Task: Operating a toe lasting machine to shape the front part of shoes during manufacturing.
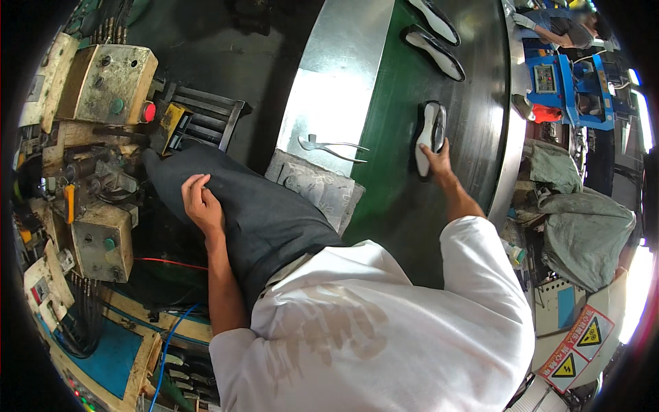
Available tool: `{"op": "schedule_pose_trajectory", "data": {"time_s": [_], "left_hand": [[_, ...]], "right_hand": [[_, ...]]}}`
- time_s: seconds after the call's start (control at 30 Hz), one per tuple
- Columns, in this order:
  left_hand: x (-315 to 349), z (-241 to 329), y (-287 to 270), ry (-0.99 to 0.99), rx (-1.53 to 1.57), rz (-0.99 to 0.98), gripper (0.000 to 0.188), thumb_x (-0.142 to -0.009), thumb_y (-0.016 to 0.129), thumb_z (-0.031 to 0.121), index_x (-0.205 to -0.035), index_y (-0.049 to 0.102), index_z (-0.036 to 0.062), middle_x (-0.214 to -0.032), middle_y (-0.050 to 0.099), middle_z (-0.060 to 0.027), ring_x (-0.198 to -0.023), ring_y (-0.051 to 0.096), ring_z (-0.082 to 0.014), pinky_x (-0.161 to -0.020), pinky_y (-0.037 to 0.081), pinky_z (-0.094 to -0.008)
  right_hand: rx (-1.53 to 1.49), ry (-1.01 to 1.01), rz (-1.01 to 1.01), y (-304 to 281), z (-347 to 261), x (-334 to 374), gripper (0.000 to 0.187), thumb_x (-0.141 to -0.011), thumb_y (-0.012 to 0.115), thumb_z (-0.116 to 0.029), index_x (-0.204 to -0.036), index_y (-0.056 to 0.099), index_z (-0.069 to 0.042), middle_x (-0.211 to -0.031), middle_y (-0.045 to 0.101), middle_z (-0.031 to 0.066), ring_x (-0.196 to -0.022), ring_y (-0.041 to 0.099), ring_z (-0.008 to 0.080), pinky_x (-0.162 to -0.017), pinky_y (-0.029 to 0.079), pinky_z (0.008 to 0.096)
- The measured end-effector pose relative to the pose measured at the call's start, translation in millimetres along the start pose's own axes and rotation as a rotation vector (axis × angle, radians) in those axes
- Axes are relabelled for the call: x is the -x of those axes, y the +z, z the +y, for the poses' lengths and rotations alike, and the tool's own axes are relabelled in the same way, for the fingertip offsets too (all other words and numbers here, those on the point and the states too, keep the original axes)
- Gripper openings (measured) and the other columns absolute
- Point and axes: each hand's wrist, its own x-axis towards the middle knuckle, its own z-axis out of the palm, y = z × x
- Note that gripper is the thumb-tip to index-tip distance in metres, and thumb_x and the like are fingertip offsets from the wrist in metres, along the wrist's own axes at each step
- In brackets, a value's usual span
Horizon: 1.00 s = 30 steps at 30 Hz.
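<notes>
My right hand [438,158] grips one end of a dark shoe with a pale sole [427,127], its thumb on the pale side. That shoe is over the green conveyor belt [392,154]; whether it touches the belt I cannot tell. Farther up the belt lie two similar shoes, a nearer one [436,53] and a farther one [438,24]. My left hand [204,206] is over my dark-trousered thigh, empty, with its fingers loosely bent and partly apart. Metal pincers [331,145] lie on the shiny ledge beside the belt, handles toward it.
A worn grey pad [312,184] covers the ledge's near end. At left stand a machine with control boxes [110,86], a red button [148,112] and a slatted metal rack [206,113]. Beyond the belt are a grey cloth cover [583,230], a blue machine [570,86] and a gloved person [559,29].
</notes>
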Motion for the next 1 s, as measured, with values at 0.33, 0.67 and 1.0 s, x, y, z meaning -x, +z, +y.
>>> {"op": "schedule_pose_trajectory", "data": {"time_s": [0.33, 0.67, 1.0], "left_hand": [[-84.7, 86.9, 6.9, -0.143, 0.522, -0.368, 0.034, -0.108, 0.064, 0.008, -0.141, 0.066, 0.0023, -0.123, 0.07, -0.0163, -0.112, 0.071, -0.0233, -0.09, 0.06, -0.0354], [-135.4, 96.0, -71.3, 0.285, 0.111, -0.13, 0.039, -0.101, 0.068, 0.004, -0.14, 0.065, 0.0014, -0.133, 0.067, -0.0229, -0.111, 0.072, -0.0399, -0.094, 0.06, -0.0402], [-40.0, 116.5, -213.5, -0.059, 0.667, 0.041, 0.092, -0.084, 0.085, 0.013, -0.163, 0.041, -0.0009, -0.156, 0.057, -0.0197, -0.142, 0.056, -0.0314, -0.124, 0.04, -0.043]], "right_hand": [[-0.23, -0.092, -0.166, 70.2, -118.7, 100.4, 0.092, -0.09, 0.086, -0.032, -0.16, 0.04, 0.005, -0.133, 0.067, 0.0186, -0.112, 0.069, 0.0236, -0.095, 0.057, 0.0363], [0.205, -0.72, -0.942, 211.1, -288.3, 246.8, 0.11, -0.084, 0.09, -0.043, -0.169, 0.031, -0.004, -0.162, 0.049, 0.0278, -0.153, 0.047, 0.0418, -0.127, 0.037, 0.047], [0.035, -1.234, -1.013, 345.6, -302.1, 316.3, 0.119, -0.077, 0.092, -0.008, -0.172, 0.019, -0.007, -0.16, 0.048, 0.0309, -0.148, 0.051, 0.0454, -0.12, 0.046, 0.045]]}}
